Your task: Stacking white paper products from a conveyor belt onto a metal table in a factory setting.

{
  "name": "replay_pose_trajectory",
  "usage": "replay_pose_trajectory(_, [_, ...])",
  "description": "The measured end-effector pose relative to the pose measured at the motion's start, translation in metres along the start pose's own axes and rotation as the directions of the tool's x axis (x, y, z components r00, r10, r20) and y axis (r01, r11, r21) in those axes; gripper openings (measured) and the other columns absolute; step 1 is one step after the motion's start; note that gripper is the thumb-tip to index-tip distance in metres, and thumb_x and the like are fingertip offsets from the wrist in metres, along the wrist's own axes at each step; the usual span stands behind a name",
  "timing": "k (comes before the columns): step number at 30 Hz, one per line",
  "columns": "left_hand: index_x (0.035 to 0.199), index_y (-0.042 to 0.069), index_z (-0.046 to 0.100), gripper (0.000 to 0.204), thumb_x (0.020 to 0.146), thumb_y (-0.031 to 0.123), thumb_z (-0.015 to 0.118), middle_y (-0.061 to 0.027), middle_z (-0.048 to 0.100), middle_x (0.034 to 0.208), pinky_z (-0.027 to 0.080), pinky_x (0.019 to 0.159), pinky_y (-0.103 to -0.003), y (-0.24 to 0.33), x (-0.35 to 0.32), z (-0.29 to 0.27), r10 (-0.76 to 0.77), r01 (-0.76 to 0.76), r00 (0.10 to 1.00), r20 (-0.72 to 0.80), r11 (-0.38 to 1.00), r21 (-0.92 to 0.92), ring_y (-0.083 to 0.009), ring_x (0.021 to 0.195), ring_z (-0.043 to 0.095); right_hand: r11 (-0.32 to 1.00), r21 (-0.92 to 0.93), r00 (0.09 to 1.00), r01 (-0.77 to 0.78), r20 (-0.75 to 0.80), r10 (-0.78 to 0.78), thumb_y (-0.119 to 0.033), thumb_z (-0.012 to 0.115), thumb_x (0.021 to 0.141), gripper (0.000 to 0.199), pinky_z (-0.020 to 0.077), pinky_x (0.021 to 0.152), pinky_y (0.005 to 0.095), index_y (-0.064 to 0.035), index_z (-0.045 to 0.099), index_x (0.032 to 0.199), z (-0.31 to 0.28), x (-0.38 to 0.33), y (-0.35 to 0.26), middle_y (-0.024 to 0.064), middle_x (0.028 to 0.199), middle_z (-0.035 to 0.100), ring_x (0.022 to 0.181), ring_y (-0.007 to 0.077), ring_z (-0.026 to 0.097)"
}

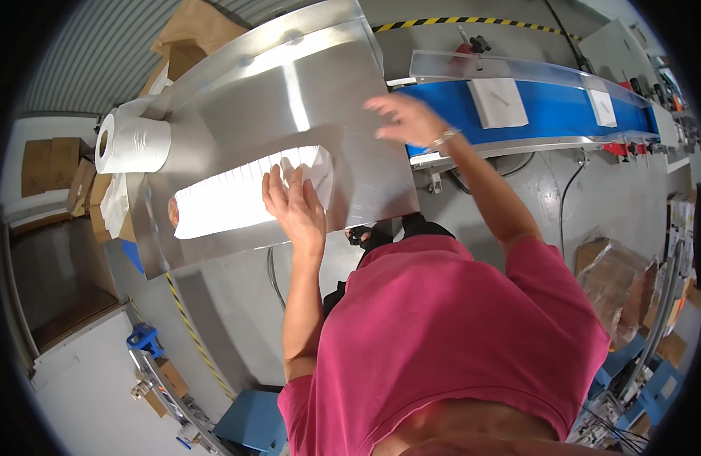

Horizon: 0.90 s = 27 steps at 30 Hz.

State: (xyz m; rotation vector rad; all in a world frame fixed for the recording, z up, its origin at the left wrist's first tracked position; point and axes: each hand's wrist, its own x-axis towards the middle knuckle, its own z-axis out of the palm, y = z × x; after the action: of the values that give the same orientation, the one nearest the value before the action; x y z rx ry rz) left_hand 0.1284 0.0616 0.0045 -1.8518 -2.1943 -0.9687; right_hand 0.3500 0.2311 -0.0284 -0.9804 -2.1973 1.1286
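Observation:
A long row of thin white packets (pixel 229 194) stands on edge, pressed face to face, on the steel table (pixel 236 114). My left hand (pixel 295 205) lies over the right part of this row, its fingers apart and touching the top edges. Against the row's left end sits a small round brownish object (pixel 173 212), mostly hidden. My right hand (pixel 411 121) is raised over the gap between the table and the blue conveyor belt (pixel 441 102); its fingers are spread and hold nothing. On the belt lie a white square packet (pixel 498 102) and a smaller-looking white packet (pixel 602 108) farther right.
A big white roll (pixel 137 144) rests at the table's left edge, beside cardboard boxes (pixel 111 205). A clear plastic guard (pixel 502 67) runs along the belt's far side. The table has a raised back edge (pixel 289 38). Cables lie on the floor below the conveyor.

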Motion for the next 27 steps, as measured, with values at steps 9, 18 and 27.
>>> replay_pose_trajectory(9, [0.110,0.006,0.063,0.029,0.081,0.003,0.063,-0.0184,0.044,0.130,0.036,0.098,-0.048,-0.003,0.002,-0.002,0.059,-0.058,0.998,0.026,0.998,-0.018,-0.0404,0.123,0.038,0.948,0.316,0.956,0.040,0.262,-0.128,-0.011,0.074,0.072,0.048,0.0501,0.081,0.0323,-0.0070,0.052,0.115,0.066,0.048,-0.034,0.0081,0.108,0.061,0.090,0.0194,0.060])
replay_pose_trajectory(18, [0.110,0.006,0.062,0.029,0.081,0.009,0.064,-0.0192,0.041,0.132,0.031,0.099,-0.051,0.001,0.012,-0.003,0.005,-0.006,0.998,0.065,1.000,0.010,-0.0408,0.124,0.035,0.956,0.284,0.950,0.068,0.274,-0.149,-0.010,0.072,0.073,0.039,0.0503,0.078,0.0303,-0.0056,0.055,0.107,0.073,0.052,-0.044,0.0049,0.102,0.060,0.089,0.0163,0.058])
replay_pose_trajectory(27, [0.114,0.008,0.063,0.033,0.082,0.006,0.063,-0.0184,0.042,0.132,0.031,0.100,-0.050,-0.002,0.011,0.001,0.059,-0.063,0.995,0.074,0.996,0.055,-0.0402,0.124,0.036,0.942,0.334,0.950,0.016,0.290,-0.118,-0.007,0.073,0.073,0.047,0.0492,0.075,0.0314,-0.0094,0.051,0.115,0.065,0.048,-0.047,0.0040,0.105,0.058,0.088,0.0156,0.056])
